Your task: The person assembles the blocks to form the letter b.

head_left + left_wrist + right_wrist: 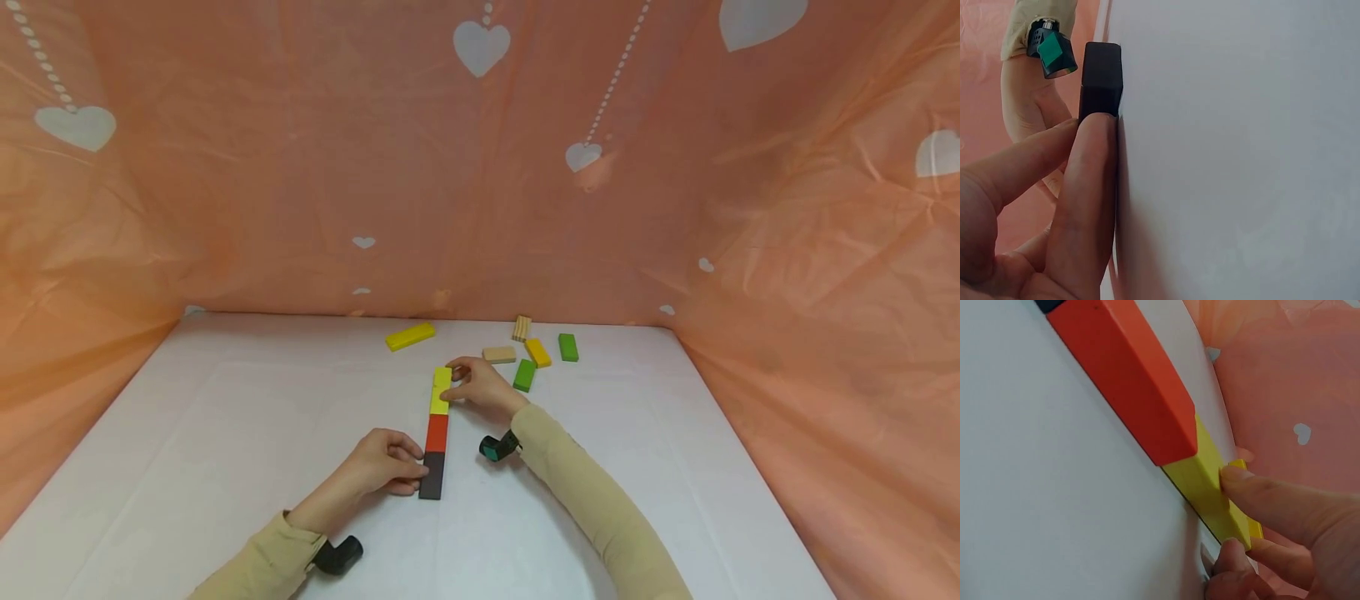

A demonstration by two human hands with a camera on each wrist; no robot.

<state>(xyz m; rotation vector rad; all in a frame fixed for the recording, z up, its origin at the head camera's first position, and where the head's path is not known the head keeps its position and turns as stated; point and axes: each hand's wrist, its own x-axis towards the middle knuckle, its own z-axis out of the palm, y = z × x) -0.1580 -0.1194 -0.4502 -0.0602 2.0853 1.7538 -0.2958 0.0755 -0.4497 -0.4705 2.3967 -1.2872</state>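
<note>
A straight row of flat rectangular blocks lies on the table, running away from me. Nearest is a black block [432,477], then a red block [437,433], and a yellow part [441,392] at the far end. My left hand [386,462] holds the black block at its left edge, thumb and fingers against it; the left wrist view shows fingertips touching the black block [1102,72]. From the right, my right hand [483,387] pinches the yellow block [1207,481] near its far end. The red block [1125,378] lies between the hands, untouched.
Beyond the row lie a loose yellow piece [410,336], a plain wooden block [498,355], a striped wooden block [522,327], an orange-yellow block [537,352] and two green blocks, one nearer [524,375], one farther [568,347]. A peach curtain [420,167] encloses the white table.
</note>
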